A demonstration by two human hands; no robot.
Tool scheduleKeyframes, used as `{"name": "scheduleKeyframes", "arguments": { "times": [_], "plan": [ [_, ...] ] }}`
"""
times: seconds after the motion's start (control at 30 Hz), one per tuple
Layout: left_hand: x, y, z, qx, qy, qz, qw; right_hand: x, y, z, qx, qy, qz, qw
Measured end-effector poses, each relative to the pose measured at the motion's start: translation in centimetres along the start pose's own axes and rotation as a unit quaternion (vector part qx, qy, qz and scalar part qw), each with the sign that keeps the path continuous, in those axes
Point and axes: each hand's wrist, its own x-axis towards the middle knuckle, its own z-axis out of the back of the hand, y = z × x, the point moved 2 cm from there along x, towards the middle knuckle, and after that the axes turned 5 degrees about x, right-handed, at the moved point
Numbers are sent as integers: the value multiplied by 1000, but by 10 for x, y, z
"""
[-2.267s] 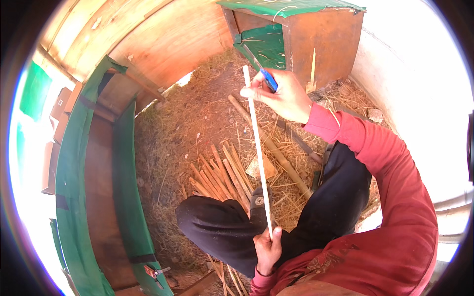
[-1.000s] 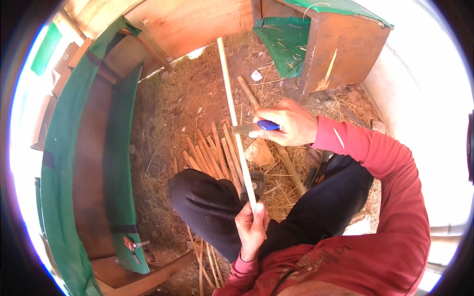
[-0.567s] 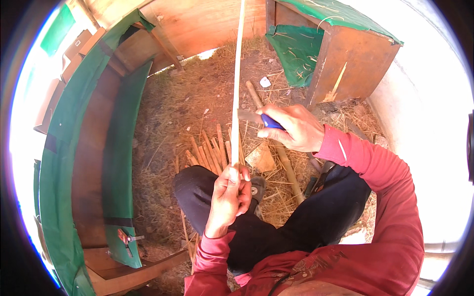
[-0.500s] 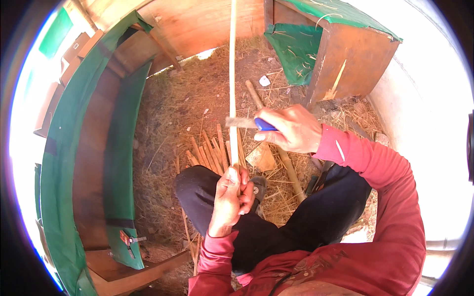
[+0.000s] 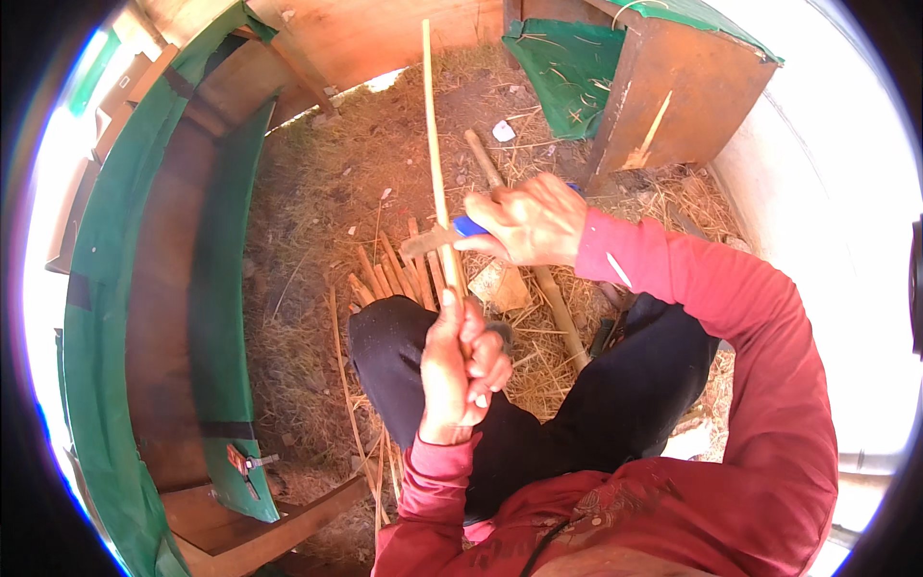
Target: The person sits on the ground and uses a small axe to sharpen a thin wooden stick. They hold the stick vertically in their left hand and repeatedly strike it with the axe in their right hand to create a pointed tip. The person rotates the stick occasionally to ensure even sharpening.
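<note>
A long pale strip of wood or bamboo (image 5: 435, 144) stands up and away from me, its lower end wrapped in the closed fingers of my left hand (image 5: 457, 361). My right hand (image 5: 534, 221) grips the blue handle of a knife (image 5: 433, 238). The knife's dull blade lies across the strip, a little above my left fist. Behind the strip, on the ground beside my knee, lies a bundle of short split sticks (image 5: 399, 272). A flat pale wood block (image 5: 502, 286) rests just right of them.
A long pole (image 5: 558, 313) lies on the straw-covered ground (image 5: 308, 250). Green-covered shelving (image 5: 101, 337) runs along the left, with a small red-and-metal tool (image 5: 248, 462) on its green sheet. A wooden box with green cloth (image 5: 687, 106) stands at the far right. Thin strips lie by my left knee.
The strip's far end has tilted left, and its top now shows in view. The knife has shifted slightly left along with my right hand. My view has moved a little.
</note>
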Motion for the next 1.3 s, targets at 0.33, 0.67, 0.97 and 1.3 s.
{"name": "scheduleKeyframes", "arguments": {
  "times": [0.33,0.67,0.97,1.3],
  "plan": [
    [-14,1,16,-116,153,-8,981,5,-116,57,-128,-168,-294,932],
    [-12,3,13,-134,132,-14,982,-3,39,10,176,70,-32,981],
    [-3,4,14,-201,130,17,971,2,12,-15,74,49,18,996],
    [-49,0,18,-180,101,-92,974,1,-111,30,-53,-74,-322,942]
  ]
}}
